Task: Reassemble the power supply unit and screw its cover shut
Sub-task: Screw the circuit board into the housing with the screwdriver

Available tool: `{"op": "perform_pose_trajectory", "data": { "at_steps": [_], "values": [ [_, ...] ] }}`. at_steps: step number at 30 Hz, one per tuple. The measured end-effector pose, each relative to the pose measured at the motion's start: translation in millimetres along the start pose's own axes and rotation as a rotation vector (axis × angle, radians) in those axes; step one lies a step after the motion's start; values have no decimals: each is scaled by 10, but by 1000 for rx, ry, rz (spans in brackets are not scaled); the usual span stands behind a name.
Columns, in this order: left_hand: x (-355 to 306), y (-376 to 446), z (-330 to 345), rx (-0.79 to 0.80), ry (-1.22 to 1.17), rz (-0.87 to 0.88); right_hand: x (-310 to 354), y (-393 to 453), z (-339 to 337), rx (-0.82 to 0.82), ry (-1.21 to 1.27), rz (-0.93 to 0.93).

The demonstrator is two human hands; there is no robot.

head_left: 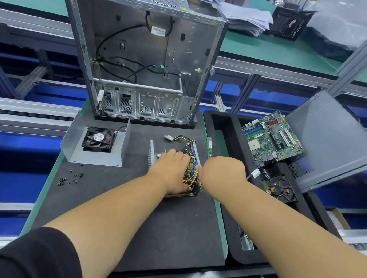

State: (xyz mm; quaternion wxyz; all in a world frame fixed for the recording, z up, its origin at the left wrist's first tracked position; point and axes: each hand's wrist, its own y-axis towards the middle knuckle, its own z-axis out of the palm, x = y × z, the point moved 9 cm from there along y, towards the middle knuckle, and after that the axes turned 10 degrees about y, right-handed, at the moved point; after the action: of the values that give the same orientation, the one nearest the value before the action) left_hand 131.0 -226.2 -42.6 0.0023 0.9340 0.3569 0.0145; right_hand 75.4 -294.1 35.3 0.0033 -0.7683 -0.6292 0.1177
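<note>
So we're mid-reassembly, I'd say: the open metal power supply tray with its bundle of yellow and black wires (189,174) sits mid-table on the dark foam mat (129,200), long axis running away from the person, cable tail pointing at the bare grey PC case (141,54). Left hand (171,170) lies flat, pressing on the internals; right hand (221,174) has curled fingers at the tray's edge, though whether it's actually gripping I can't tell. Next up is probably the grey fan-carrying cover (96,145), then the black screws (69,178).

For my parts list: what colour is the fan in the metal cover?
Black, with a round white label at its hub; head view.
</note>
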Motion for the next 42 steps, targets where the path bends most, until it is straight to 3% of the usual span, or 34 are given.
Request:
{"op": "perform_pose_trajectory", "data": {
  "at_steps": [3, 8, 20, 25, 30, 34, 38, 42],
  "values": [
    [0, 3, 6, 12, 4, 4, 32, -55, -86, -32, 85, -86],
    [-1, 7, 9, 15, 11, 5, 148, -156, -90, 4, -13, -339],
    [-1, -6, 9, -1, -7, 0, 12, -60, 17, 12, -59, -61],
    [1, -4, 9, 3, -12, -2, 94, -127, -68, -40, 24, -150],
    [2, 3, 8, 12, -1, 2, 140, -189, -94, 17, -36, -297],
    [6, 7, 7, 14, -13, 2, 112, -161, -110, 7, -3, -271],
    [2, 0, 5, 11, -11, -2, 38, -73, -17, 63, -34, -125],
    [7, -1, 2, 13, -11, -4, -2, -63, 16, -5, -119, -73]
  ]
}}
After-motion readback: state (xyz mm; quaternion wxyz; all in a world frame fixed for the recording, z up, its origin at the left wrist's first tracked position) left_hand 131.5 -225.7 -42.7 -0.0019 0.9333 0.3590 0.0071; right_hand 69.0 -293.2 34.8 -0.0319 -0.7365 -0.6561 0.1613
